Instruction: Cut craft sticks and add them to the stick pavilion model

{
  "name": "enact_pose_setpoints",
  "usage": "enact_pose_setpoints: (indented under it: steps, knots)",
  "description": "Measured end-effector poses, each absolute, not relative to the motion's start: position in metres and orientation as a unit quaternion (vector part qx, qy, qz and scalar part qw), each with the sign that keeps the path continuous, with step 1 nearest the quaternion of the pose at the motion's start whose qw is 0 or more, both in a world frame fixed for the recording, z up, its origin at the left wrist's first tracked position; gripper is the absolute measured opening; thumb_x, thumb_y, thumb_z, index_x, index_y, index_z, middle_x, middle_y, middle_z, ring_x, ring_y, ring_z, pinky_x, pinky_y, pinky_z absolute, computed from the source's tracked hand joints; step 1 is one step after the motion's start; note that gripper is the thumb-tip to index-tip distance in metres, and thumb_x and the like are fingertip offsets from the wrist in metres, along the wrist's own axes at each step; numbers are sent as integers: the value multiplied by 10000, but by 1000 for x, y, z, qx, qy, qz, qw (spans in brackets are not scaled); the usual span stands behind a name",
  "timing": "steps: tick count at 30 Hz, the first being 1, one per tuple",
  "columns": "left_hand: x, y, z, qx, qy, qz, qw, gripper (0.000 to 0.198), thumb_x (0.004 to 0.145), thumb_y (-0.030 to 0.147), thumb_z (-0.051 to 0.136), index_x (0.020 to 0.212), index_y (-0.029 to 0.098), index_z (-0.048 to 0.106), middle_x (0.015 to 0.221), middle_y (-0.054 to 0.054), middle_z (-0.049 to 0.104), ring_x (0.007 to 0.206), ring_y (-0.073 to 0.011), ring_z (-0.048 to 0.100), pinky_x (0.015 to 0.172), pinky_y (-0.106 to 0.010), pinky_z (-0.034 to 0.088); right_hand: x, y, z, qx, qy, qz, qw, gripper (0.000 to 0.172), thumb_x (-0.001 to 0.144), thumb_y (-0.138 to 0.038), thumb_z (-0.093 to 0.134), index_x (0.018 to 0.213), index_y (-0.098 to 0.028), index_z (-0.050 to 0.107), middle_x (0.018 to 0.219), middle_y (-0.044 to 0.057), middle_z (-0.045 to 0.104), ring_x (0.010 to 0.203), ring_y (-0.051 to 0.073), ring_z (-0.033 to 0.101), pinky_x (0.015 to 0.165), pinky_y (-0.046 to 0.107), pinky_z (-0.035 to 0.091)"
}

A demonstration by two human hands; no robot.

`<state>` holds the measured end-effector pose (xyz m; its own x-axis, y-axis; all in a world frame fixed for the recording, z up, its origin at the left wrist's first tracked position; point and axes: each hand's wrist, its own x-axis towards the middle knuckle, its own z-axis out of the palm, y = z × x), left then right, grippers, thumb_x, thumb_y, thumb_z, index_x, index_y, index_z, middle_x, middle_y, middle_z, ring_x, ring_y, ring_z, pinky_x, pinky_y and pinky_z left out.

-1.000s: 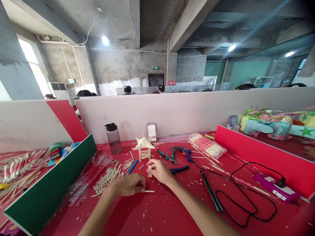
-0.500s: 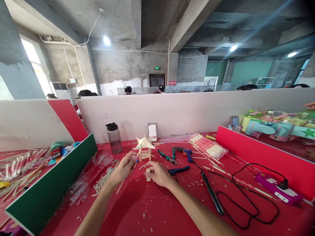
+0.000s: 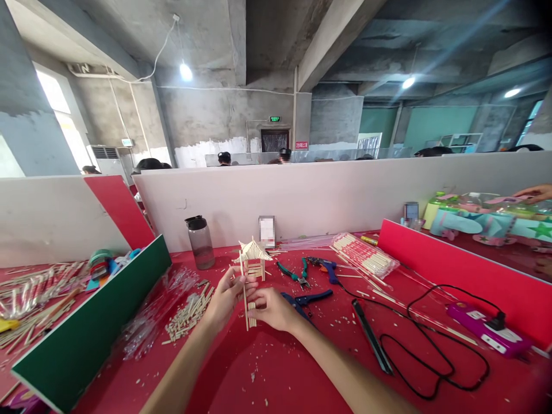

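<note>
A long thin wooden stick [image 3: 247, 316] stands nearly upright in my left hand [image 3: 226, 293], pinched between the fingers. Close beside it, my right hand [image 3: 272, 309] grips a small panel of short wooden sticks [image 3: 252, 319] laid side by side. Stick and panel are near each other; whether they touch I cannot tell. Just behind my hands is a little pavilion of sticks [image 3: 254, 253] with a pointed roof. Partly behind my right wrist lies a dark blue cutter [image 3: 313, 298]. A pile of short cut sticks [image 3: 190, 313] lies left of my left hand.
Pliers [image 3: 297, 275], a blue glue gun [image 3: 330, 269] and a bag of sticks [image 3: 364, 256] lie at back right. A box cutter [image 3: 371, 336], black cable and purple power strip [image 3: 489, 330] occupy the right. A water bottle [image 3: 200, 244] and green divider [image 3: 99, 316] stand left.
My left hand has moved right and turned its stick nearly upright. My right hand has shifted slightly left with the panel, so the two now sit close together.
</note>
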<state>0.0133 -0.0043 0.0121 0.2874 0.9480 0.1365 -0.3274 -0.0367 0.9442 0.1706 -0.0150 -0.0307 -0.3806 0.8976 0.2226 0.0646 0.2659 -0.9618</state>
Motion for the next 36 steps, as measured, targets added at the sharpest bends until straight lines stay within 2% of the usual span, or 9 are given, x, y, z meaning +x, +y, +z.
enact_pose_setpoints:
  steps: [6,10,15,20,25,28,33,36]
  knots:
    - [15,-2,9,538,317,511,591,454,747,466,757,1021,222,490,988,-56,703,987,-232,679,845,-343,535,169,-14,-33,-387,-666,485,415,441,615,-459,843,863,-136,673,772,41,685,784,214,668,675,283,488]
    - [12,0,10,593,331,473,562,490,771,520,713,1099,215,515,1044,-73,677,971,-225,659,855,-367,526,175,-14,-24,-378,-639,510,435,450,601,-470,845,850,-138,671,803,50,702,778,208,668,684,282,486]
    - [7,2,5,690,373,362,503,454,757,519,710,1007,160,589,816,-31,633,756,-171,619,699,-299,506,185,-7,-20,-399,-584,495,504,478,626,-485,817,914,-138,659,793,55,715,727,201,671,656,285,499]
    - [6,9,-6,724,393,333,459,383,714,413,750,936,144,591,816,-40,651,695,-159,612,632,-275,467,186,0,-30,-419,-566,489,515,447,609,-457,819,887,-147,657,802,56,714,730,210,678,655,292,520]
    - [7,13,-14,674,418,327,514,435,620,373,806,911,163,560,724,-15,647,616,-153,608,607,-282,478,183,1,-34,-432,-569,453,534,470,600,-481,822,889,-140,676,888,82,707,778,233,667,661,317,545]
    - [7,13,-15,678,415,327,511,388,631,351,787,888,162,566,670,-6,642,577,-143,591,577,-266,454,185,2,-34,-440,-576,435,534,459,631,-489,801,901,-138,682,904,83,698,782,229,658,683,327,550]
    - [1,11,-3,721,423,318,447,247,665,300,716,828,147,612,658,-14,649,601,-151,584,575,-258,428,190,3,-34,-439,-600,411,527,381,676,-373,765,972,-160,654,869,48,668,749,189,635,626,270,510]
    - [-3,9,10,724,429,327,430,250,678,326,704,825,134,640,671,-26,662,631,-163,595,624,-277,446,190,1,-34,-457,-642,371,491,325,685,-251,738,986,-175,643,804,6,638,686,151,603,601,230,466]
